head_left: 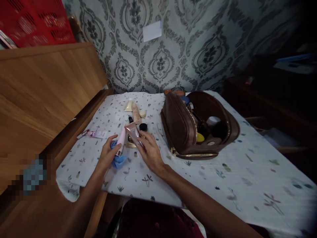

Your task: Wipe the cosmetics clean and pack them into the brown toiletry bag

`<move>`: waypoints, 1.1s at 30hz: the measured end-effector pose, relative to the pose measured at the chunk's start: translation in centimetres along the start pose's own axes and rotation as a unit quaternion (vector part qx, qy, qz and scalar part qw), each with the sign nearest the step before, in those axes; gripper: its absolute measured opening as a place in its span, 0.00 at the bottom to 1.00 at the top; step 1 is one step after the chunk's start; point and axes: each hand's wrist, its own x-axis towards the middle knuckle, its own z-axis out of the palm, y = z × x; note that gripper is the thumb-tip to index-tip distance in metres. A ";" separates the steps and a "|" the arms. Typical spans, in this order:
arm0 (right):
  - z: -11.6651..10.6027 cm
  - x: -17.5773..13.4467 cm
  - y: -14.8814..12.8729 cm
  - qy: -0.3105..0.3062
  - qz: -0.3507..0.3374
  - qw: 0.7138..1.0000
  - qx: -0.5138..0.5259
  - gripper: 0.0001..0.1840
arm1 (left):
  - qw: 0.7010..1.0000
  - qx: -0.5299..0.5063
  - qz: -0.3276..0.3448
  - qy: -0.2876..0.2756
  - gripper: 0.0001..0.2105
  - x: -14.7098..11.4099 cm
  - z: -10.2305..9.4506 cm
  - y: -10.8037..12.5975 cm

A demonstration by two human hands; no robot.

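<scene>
My left hand (108, 152) grips a pale pink tube (121, 140) with a shiny cap at its lower end. Below it lies a crumpled blue cloth or plastic piece (119, 162). A rose-gold squeeze tube (132, 130) is in my right hand (153, 152), its flat end tilted towards the pink tube. Just beyond my hands sit a round black-lidded jar (143, 127), a beige tube (136, 113), a cream-coloured tube (128, 105) and a small round cream item (142, 114). Gold-toned items (130, 145) between my hands are partly hidden.
An open brown cosmetic bag (177, 124) with items inside stands right of my hands on the patterned tablecloth (198, 185). A pink-and-white tube (97, 134) lies at the left. A wooden panel (54, 76) and red crate (37, 23) border the left; a patterned wall (173, 43) stands behind.
</scene>
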 end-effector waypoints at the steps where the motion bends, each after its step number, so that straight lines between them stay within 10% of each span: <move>1: -0.2 0.1 -0.6 -0.009 0.000 1.000 0.020 0.15 | 1.000 -0.003 0.005 0.006 0.27 -0.3 0.2 0.4; 14: -0.5 0.8 -2.8 -0.062 0.190 0.945 0.258 0.18 | 0.949 0.158 0.267 0.064 0.18 -4.1 5.6 3.6; 24: -0.3 1.4 -2.1 0.000 0.401 0.746 0.532 0.26 | 0.826 0.283 0.484 -0.062 0.30 -5.4 7.2 3.5; 33: 0.7 1.1 -2.1 0.005 0.349 0.794 0.497 0.22 | 0.855 0.303 0.419 -0.052 0.24 -0.7 5.3 4.3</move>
